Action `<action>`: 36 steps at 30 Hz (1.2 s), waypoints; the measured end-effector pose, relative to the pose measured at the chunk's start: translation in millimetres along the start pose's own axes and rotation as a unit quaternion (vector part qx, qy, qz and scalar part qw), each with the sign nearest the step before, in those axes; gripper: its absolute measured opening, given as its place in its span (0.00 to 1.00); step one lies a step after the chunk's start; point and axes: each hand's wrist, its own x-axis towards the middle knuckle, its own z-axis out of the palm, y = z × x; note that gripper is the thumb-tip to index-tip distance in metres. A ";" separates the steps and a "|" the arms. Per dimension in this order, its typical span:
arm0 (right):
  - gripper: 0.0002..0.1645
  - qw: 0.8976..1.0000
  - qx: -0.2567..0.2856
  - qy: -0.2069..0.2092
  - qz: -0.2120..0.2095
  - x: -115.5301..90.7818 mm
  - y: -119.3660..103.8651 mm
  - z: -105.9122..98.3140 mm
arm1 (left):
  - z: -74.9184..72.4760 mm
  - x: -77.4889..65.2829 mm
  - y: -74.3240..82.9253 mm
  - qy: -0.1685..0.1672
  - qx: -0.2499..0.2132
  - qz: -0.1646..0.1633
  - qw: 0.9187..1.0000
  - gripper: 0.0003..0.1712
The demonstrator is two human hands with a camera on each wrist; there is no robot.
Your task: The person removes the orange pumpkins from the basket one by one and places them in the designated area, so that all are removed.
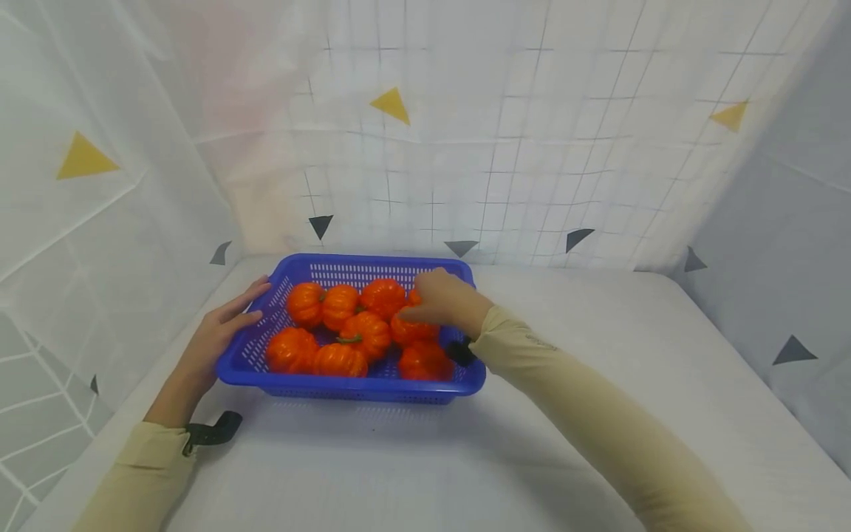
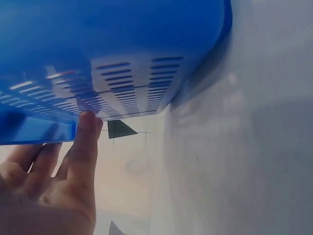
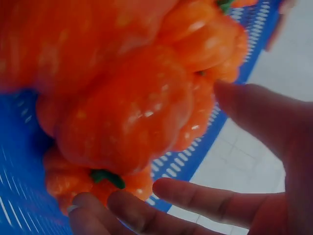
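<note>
A blue plastic basket (image 1: pixel 372 384) with slotted walls holds several small orange pumpkins (image 1: pixel 292 350). My left hand (image 1: pixel 214 336) lies at its left side, fingers extended along the rim; from the left wrist, the thumb (image 2: pixel 84 152) reaches up to the slotted wall (image 2: pixel 117 78). Over the basket's right part, my right hand (image 1: pixel 442 299) reaches down among the pumpkins. In the right wrist view its thumb and fingers are spread apart, with the fingertips right by a pumpkin with a green stem (image 3: pixel 73 178). Another large pumpkin (image 3: pixel 127 112) lies between thumb and fingers, not gripped.
The basket stands on a white-covered table (image 1: pixel 372 473). Behind it hangs a white sheet with grid lines (image 1: pixel 465 162) and triangle marks, and pale sheets close off both sides. Dark straps (image 1: pixel 213 430) sit at the wrists.
</note>
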 end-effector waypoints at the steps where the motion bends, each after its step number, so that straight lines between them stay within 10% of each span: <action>1: 0.22 1.000 -0.008 0.000 0.006 1.5 -0.9 1.6 | 0.1 0.1 -0.2 0.000 0.001 0.000 1.000 0.33; 14: 0.34 0.997 -0.060 -0.016 0.038 10.8 -0.9 16.8 | 2.7 0.5 1.1 0.000 -0.008 0.005 1.000 0.32; 36: 0.30 0.997 0.063 0.023 0.028 -14.0 2.1 11.0 | 2.3 -0.9 1.2 -0.004 -0.033 0.007 0.999 0.31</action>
